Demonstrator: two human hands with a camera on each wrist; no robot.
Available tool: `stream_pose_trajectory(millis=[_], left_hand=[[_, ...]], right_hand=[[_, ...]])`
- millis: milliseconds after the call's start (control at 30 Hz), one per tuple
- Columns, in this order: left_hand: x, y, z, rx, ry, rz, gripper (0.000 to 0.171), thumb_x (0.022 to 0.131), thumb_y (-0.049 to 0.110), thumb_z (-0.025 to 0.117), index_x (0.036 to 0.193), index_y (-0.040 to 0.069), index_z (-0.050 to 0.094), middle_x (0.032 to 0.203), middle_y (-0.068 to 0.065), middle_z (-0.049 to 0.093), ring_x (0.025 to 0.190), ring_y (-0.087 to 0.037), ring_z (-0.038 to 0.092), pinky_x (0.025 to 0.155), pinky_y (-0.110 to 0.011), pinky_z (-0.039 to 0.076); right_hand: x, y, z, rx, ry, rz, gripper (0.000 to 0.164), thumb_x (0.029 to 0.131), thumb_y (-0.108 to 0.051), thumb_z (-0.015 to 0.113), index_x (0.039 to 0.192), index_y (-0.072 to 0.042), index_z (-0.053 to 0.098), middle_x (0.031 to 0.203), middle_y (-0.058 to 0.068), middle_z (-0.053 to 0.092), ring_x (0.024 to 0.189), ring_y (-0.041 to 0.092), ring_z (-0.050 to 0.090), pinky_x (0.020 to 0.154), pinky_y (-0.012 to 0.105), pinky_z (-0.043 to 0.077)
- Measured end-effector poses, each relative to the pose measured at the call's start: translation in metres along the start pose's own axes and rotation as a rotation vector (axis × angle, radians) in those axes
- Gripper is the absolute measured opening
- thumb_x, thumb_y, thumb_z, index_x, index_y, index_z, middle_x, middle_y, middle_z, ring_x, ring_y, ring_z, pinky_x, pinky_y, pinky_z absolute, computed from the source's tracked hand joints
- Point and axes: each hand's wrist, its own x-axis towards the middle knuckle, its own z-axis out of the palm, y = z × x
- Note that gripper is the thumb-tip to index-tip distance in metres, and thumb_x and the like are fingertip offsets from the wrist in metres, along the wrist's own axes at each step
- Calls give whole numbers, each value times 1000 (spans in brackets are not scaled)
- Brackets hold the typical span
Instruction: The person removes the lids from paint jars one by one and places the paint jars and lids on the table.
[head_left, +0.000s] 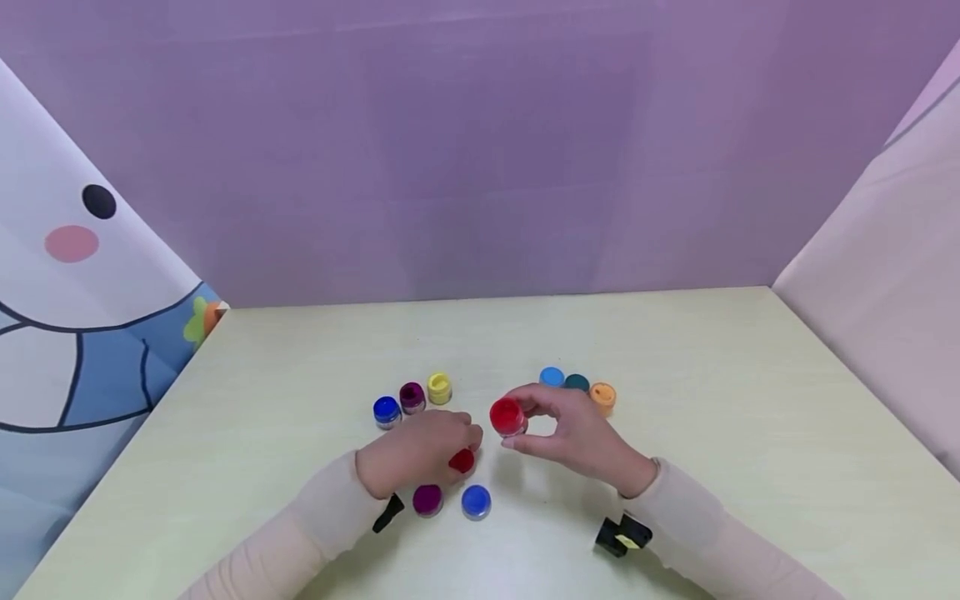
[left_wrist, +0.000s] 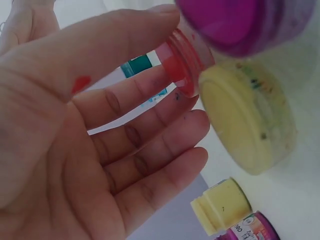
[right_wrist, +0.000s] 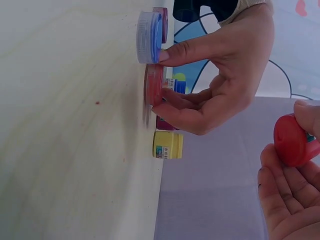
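My right hand (head_left: 573, 433) holds an open red paint jar (head_left: 508, 416) above the table between thumb and fingers, its mouth tilted toward the head camera. Low over the table, my left hand (head_left: 420, 450) has thumb and forefinger at the sides of a red lid (left_wrist: 186, 62), pinching it. A blue lid (head_left: 476, 502) and a purple lid (head_left: 428, 499) lie on the near side of that hand. Close to the red lid in the left wrist view is a yellow lid (left_wrist: 245, 117), which the left hand hides from the head view. A red smear marks the left thumb's base.
Behind the left hand stand a blue jar (head_left: 387, 412), a purple jar (head_left: 412, 397) and a yellow jar (head_left: 439, 388). Beyond the right hand are a light blue jar (head_left: 552, 377), a dark green jar (head_left: 577, 382) and an orange jar (head_left: 603, 397). A purple backdrop (head_left: 495, 167) borders the table's far edge.
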Motion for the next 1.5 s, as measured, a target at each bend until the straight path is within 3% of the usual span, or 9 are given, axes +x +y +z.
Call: stream_pose_trajectory(millis=[100,233,367,533,667,833,933,1133,1500], left_hand=[[-1,1,-1,-5,-4,4,23,73,21,75,90,20,60,77,8,51,69,-8,49,63,-22,46],[-2,1,-3,-35,-15,-19,26,71,22,76,92,20,61,78,8,51,69,-8,48,62,-22,45],[-6,-1,-15,-86,-10,-63,34,70,28,77,98,18,61,83,6,53,70,-8,47,61,-22,44],[-20,-3,-38,-34,101,-69,48,68,31,78,108,13,58,94,2,57,78,-11,51,70,-26,46],[-29,3,-54,32,228,2,56,68,31,78,115,12,53,100,1,55,84,-11,53,73,-26,48],[-29,15,-64,65,341,183,62,71,29,77,123,15,48,115,1,52,97,-12,52,78,-25,47],[-26,22,-65,82,321,267,63,71,25,77,125,17,46,118,1,50,100,-13,50,79,-24,46],[-19,29,-58,141,260,354,51,69,20,78,114,20,53,112,3,54,97,-12,50,80,-19,42],[-10,35,-49,235,304,437,17,79,21,70,94,21,60,93,11,58,81,-8,43,69,-13,36]], right_hand=[[0,-3,-1,5,-3,-15,34,75,-14,74,105,-5,60,97,3,64,83,10,58,76,33,49],[-1,18,4,4,-2,-29,37,76,-26,72,108,-11,60,99,-2,64,84,8,58,77,33,49],[0,25,7,8,-5,-12,39,74,-21,74,108,-10,59,99,-1,64,85,9,58,77,34,49],[-1,27,8,15,-3,-17,40,73,-19,75,108,-10,59,99,-1,64,84,10,59,76,35,50],[-1,28,7,10,-19,5,38,75,-25,74,108,-12,59,98,-4,63,84,8,58,77,36,50],[-4,30,5,44,-60,54,38,76,-28,73,108,-13,59,98,-6,63,85,7,58,80,35,48],[-4,31,6,83,-94,58,38,76,-28,73,109,-14,59,97,-7,63,85,8,58,81,34,48],[-4,33,8,134,-158,45,32,77,-26,72,105,-17,59,93,-9,62,83,10,58,79,35,48],[-3,34,12,205,-265,32,35,77,-24,72,109,-20,59,96,-8,63,80,12,58,75,32,49]])
